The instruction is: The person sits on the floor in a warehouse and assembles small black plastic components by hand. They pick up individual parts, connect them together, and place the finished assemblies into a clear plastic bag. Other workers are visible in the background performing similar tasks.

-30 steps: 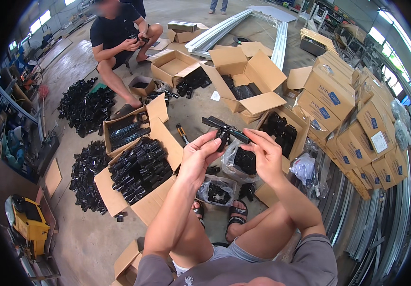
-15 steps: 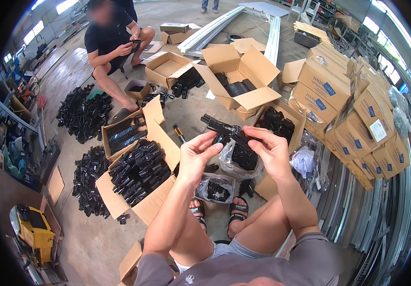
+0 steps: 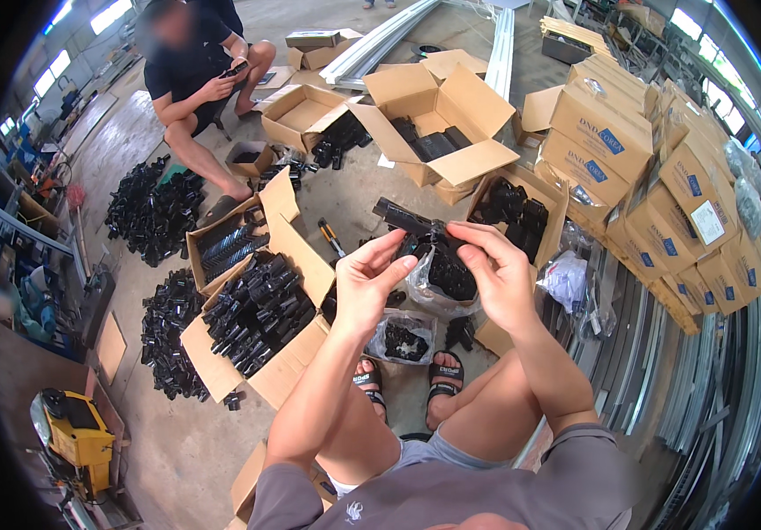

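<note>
In front of me a long black plastic part (image 3: 403,217) is held up between both hands, tilted with its far end to the left. My left hand (image 3: 370,276) grips its left side with thumb and fingers. My right hand (image 3: 497,269) pinches the right end, where a small piece seems to sit; its shape is hard to make out. Below them stands a bag-lined container of small black parts (image 3: 451,274). Nearer my feet is a smaller bag-lined box (image 3: 387,352) with more black pieces.
Open cartons of black parts (image 3: 257,309) stand to the left beside loose piles (image 3: 171,331). An orange-and-black tool (image 3: 331,237) lies on the floor. Stacked cartons (image 3: 601,141) and long metal profiles (image 3: 654,380) fill the right. Another person (image 3: 191,88) squats at the far left, holding a black part.
My right fingers have shifted left and up along the black part, and the part has turned slightly. My left hand keeps its grip. The whole view has shifted a little.
</note>
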Motion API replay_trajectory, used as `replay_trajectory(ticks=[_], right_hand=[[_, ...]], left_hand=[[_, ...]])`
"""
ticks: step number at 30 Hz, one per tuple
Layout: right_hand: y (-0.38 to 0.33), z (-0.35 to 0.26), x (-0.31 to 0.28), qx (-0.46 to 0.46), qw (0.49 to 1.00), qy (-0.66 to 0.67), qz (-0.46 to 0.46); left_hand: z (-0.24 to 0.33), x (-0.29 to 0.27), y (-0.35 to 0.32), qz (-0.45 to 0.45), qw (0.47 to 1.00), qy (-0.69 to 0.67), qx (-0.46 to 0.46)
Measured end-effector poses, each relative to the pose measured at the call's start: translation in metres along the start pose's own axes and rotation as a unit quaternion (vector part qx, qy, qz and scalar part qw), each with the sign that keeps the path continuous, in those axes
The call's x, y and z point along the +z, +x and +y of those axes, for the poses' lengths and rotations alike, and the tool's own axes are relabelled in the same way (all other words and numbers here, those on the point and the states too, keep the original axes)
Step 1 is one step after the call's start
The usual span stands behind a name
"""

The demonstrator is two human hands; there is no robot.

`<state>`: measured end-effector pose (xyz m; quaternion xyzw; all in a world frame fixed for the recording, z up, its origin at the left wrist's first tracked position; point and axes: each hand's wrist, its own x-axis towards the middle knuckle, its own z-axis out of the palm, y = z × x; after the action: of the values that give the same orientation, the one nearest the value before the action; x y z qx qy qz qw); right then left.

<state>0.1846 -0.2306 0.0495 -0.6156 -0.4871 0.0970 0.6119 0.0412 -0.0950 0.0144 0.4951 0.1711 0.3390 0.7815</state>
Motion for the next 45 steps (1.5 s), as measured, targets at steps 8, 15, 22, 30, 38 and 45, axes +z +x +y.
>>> replay_trajectory(ticks=[8,15,22,30,38,45], right_hand=[[-0.005,0.007,0.009,-0.007,0.999,0.031,0.006],[-0.006,0.012,-0.003,0.070,0.994,0.082,-0.007],[-0.009,0.016,-0.009,0.094,0.984,0.063,-0.136],[-0.009,0.017,-0.011,0.123,0.975,0.049,-0.180],[-0.008,0.017,-0.012,0.164,0.973,0.100,-0.130],[-0.007,0.011,-0.015,0.183,0.965,0.128,-0.139]], left_hand=[[-0.011,0.007,-0.004,0.022,0.999,-0.045,-0.011],[0.008,-0.006,-0.002,0.027,0.993,-0.066,-0.094],[0.022,-0.021,0.015,-0.183,0.943,0.276,-0.033],[0.011,-0.019,0.011,-0.242,0.927,0.265,-0.108],[0.006,-0.015,0.007,-0.129,0.977,0.149,-0.087],[0.014,-0.011,0.003,-0.166,0.967,0.171,-0.092]])
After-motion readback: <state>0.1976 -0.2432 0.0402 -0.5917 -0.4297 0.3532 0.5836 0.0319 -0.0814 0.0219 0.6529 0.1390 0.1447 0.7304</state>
